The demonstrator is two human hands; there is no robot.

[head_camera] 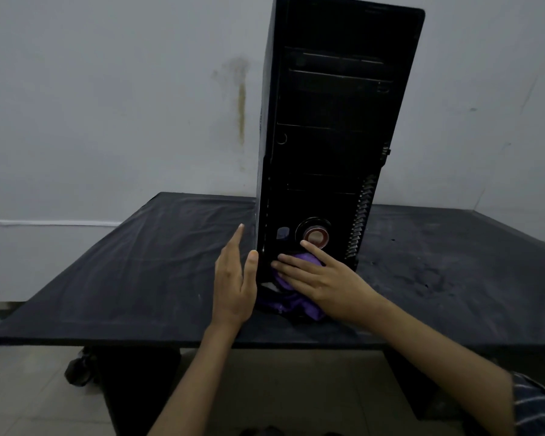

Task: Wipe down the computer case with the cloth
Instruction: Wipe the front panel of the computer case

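Dark table (139, 262): computer case (337, 136) upright near its front edge. Right hand (315, 278), fingers flat, presses the cloth (296, 305) low on its front; left hand (236, 278), fingers straight, steadies the side. Next, probably wiping upward.

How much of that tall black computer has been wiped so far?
One picture cannot show which parts are already clean. In hand: the right hand presses the crumpled purple cloth flat against the bottom of the tall black computer case, just below its round silver button. The left hand steadies the case's left edge. The upper front shows no cloth on it; top and sides probably remain.
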